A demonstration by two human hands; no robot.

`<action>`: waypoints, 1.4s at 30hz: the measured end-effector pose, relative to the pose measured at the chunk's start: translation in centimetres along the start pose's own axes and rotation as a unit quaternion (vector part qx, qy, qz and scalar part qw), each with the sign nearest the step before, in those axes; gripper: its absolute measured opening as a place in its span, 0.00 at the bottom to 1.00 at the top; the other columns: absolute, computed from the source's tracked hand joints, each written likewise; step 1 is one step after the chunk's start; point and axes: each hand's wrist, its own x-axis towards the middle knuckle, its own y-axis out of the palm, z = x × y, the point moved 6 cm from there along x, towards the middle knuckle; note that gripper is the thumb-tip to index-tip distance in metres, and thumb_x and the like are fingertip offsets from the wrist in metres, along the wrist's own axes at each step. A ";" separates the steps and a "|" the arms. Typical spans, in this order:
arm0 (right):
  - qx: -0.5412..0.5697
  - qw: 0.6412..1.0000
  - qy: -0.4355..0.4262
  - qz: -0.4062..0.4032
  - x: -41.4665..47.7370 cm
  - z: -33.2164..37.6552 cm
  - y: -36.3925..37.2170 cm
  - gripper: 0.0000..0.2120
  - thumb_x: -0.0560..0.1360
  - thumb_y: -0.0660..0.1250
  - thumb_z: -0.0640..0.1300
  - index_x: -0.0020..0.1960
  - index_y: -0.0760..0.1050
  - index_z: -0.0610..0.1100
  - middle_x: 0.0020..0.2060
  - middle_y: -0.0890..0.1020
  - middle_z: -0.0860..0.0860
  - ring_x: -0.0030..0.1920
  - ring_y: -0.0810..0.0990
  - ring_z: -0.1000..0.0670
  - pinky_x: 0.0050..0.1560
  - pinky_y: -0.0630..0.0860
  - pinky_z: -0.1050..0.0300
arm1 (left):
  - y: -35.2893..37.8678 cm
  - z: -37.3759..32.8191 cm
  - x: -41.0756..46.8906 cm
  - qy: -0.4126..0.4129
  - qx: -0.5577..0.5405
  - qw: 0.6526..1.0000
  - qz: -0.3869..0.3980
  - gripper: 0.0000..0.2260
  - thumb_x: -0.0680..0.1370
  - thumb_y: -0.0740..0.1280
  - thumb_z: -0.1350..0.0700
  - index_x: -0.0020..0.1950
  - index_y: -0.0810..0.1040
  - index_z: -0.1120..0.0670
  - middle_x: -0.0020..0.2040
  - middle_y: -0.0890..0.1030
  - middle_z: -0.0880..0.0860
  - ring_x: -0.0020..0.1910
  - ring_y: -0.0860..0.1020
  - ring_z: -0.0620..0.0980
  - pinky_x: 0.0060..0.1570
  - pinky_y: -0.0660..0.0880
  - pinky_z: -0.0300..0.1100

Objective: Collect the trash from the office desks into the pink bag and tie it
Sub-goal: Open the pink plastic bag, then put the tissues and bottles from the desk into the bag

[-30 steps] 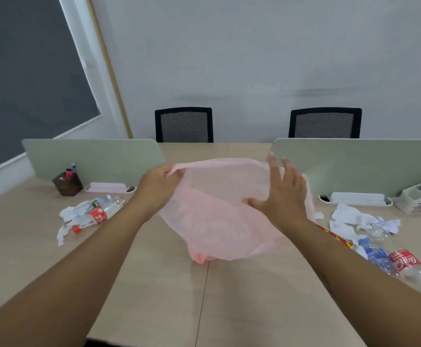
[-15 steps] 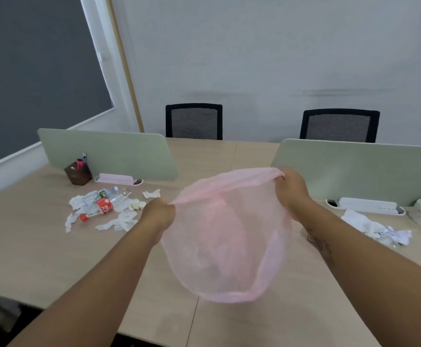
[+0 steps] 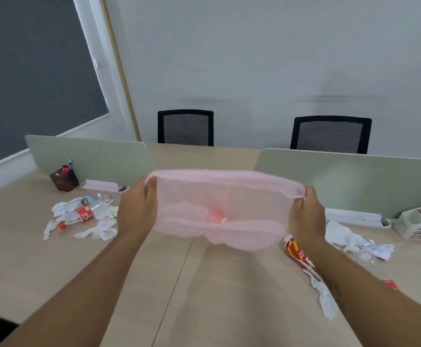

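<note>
Since half-second ago, pink bag [image 3: 219, 209] mouth pulled wider, flatter. Left hand [image 3: 136, 209] and right hand [image 3: 305, 214] each pinch rim. Film thin, limp, slippery; hold bunched rim.

A translucent pale pink plastic bag [image 3: 219, 209] turns deeper salmon pink at its gathered middle. The wooden desk [image 3: 154, 284] is light beige with faint grain. Two divider panels [image 3: 89, 156] are pale sage green. Two black chairs [image 3: 185, 127] have grey, finely striped mesh backs. A clear plastic bottle [image 3: 84, 212] carries a red label and red cap, among white crumpled paper [image 3: 99, 227]. A crushed wrapper [image 3: 297, 251] is striped red and yellow. The pen cup [image 3: 63, 180] is dark brown, the wall [image 3: 254, 58] pale grey.
</note>
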 end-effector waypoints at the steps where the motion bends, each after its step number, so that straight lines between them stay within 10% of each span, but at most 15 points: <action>1: -0.015 1.000 0.011 0.015 -0.2 -1.4 0.1 0.06 0.79 0.52 0.39 0.50 0.67 0.42 0.39 0.76 0.43 0.41 0.75 0.39 0.38 0.71 0.49 | 0.7 0.6 -0.6 0.003 0.007 1.000 0.008 0.17 0.84 0.53 0.46 0.52 0.76 0.56 0.42 0.78 0.55 0.44 0.76 0.58 0.43 0.71 0.48; 9: 0.008 0.973 0.132 0.187 -3.4 -8.8 3.6 0.17 0.78 0.62 0.51 0.64 0.64 0.49 0.51 0.77 0.46 0.50 0.77 0.42 0.48 0.74 0.51 | 6.5 1.5 -3.5 0.026 0.026 0.992 0.123 0.16 0.83 0.53 0.44 0.43 0.70 0.53 0.34 0.76 0.53 0.37 0.76 0.57 0.39 0.74 0.50; 17: -0.058 0.973 0.162 0.152 -5.8 -9.1 4.2 0.16 0.82 0.54 0.48 0.60 0.74 0.41 0.59 0.77 0.40 0.57 0.74 0.39 0.56 0.71 0.49 | 10.4 0.6 -2.3 0.054 0.011 0.982 0.183 0.18 0.83 0.53 0.43 0.43 0.72 0.54 0.35 0.77 0.54 0.35 0.76 0.56 0.37 0.75 0.49; 27: -0.024 0.961 0.270 0.061 -10.2 -14.8 0.8 0.26 0.71 0.72 0.56 0.66 0.72 0.50 0.56 0.77 0.49 0.57 0.76 0.49 0.57 0.74 0.52 | 16.1 -0.9 -2.9 0.097 -0.042 0.963 0.249 0.18 0.83 0.55 0.45 0.37 0.63 0.55 0.33 0.73 0.57 0.34 0.73 0.62 0.34 0.70 0.49; 37: -0.297 0.915 0.198 0.190 -8.1 -22.7 -0.1 0.38 0.72 0.69 0.59 0.76 0.55 0.54 0.75 0.58 0.44 0.72 0.61 0.40 0.63 0.70 0.47 | 18.3 -3.0 -5.3 0.125 0.010 0.953 0.274 0.17 0.83 0.57 0.50 0.37 0.64 0.55 0.31 0.72 0.57 0.30 0.71 0.57 0.31 0.65 0.45; 42: -0.369 0.906 0.089 0.187 -3.3 -23.6 3.0 0.34 0.74 0.64 0.63 0.74 0.59 0.51 0.68 0.69 0.45 0.66 0.68 0.41 0.63 0.69 0.46 | 19.0 -3.3 -4.8 0.125 0.056 0.955 0.262 0.17 0.84 0.56 0.49 0.38 0.68 0.54 0.30 0.74 0.56 0.29 0.73 0.57 0.32 0.72 0.48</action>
